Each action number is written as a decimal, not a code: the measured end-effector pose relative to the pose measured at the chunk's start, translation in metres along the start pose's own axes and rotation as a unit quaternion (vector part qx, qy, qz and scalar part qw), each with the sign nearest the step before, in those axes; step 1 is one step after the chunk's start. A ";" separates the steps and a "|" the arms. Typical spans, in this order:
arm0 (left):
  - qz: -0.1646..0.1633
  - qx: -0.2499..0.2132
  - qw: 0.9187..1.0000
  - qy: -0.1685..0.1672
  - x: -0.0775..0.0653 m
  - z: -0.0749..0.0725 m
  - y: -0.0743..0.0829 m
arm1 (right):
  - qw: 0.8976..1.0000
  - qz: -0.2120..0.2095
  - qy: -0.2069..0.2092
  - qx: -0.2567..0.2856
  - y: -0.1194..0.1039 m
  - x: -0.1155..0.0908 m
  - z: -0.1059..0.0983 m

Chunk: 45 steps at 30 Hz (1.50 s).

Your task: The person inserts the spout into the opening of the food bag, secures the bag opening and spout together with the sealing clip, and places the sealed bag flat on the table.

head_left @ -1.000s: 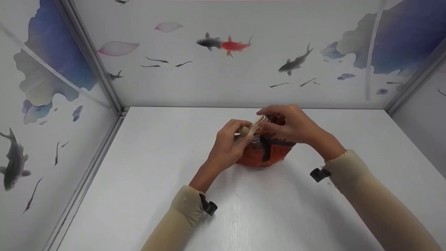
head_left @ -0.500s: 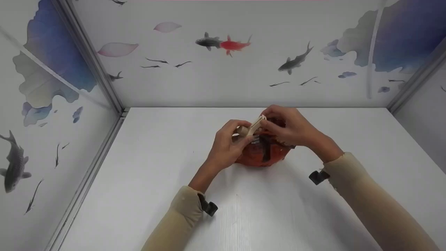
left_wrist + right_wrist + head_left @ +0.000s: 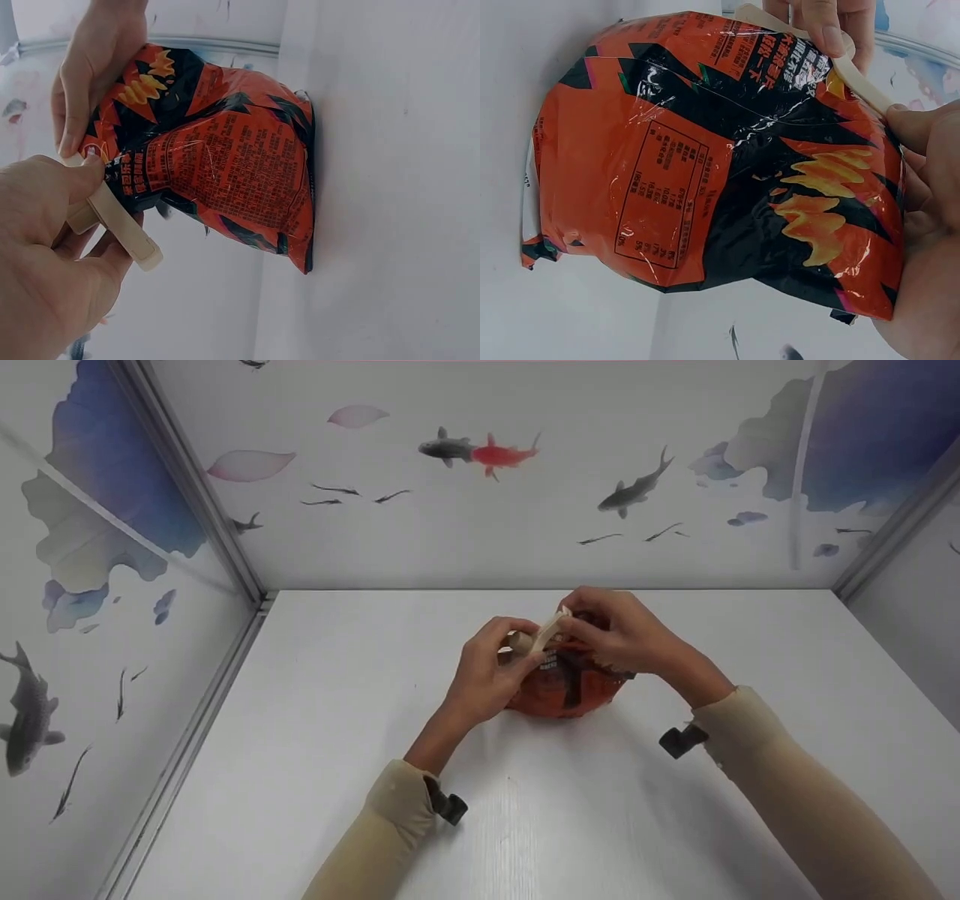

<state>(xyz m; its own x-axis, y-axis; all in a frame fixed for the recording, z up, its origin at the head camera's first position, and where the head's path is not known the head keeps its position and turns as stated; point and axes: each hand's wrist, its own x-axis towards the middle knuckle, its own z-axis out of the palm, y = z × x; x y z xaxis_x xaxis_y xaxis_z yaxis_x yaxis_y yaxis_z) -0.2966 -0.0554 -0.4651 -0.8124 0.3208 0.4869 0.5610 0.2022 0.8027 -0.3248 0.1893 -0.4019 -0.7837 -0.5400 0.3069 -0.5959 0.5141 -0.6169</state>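
Note:
An orange and black snack bag (image 3: 574, 690) stands on the white table, printed with pictures of wavy chips (image 3: 814, 225). Across its gathered top lies a cream plastic bag clip (image 3: 124, 229). My left hand (image 3: 487, 671) holds the clip by its near part, thumb on one side and fingers on the other. At the clip's far end, the thumb and fingertips of my right hand (image 3: 626, 630) pinch it, with the bag's top bunched under that palm. In the right wrist view, the right thumb (image 3: 911, 127) presses against the clip's tip. Part of the right fingers is hidden behind the bag.
The white table (image 3: 322, 735) meets a back wall (image 3: 525, 540) painted with fish and petals. Side walls with metal corner posts (image 3: 199, 487) stand left and right. Each sleeve cuff carries a small black camera mount (image 3: 682, 740).
My right hand has shifted slightly, its fingertips now closer together at the clip's end. The dark gap along the clip looks narrower. The left hand and bag have barely moved.

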 end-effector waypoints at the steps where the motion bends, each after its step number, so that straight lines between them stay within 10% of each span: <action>1: 0.001 -0.001 1.000 0.000 0.000 0.000 0.000 | 1.000 0.002 -0.002 0.002 0.000 0.000 -0.001; 45: -0.010 0.008 1.000 0.001 -0.001 -0.001 -0.001 | 0.999 0.013 -0.019 -0.040 -0.004 -0.007 -0.027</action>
<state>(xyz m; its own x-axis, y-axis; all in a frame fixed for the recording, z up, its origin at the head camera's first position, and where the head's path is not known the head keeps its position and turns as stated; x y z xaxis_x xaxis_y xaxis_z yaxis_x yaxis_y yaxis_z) -0.2969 -0.0572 -0.4662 -0.8239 0.3150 0.4711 0.5469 0.2243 0.8066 -0.3216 0.2086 -0.3819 -0.7930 -0.5500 0.2621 -0.5883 0.5791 -0.5644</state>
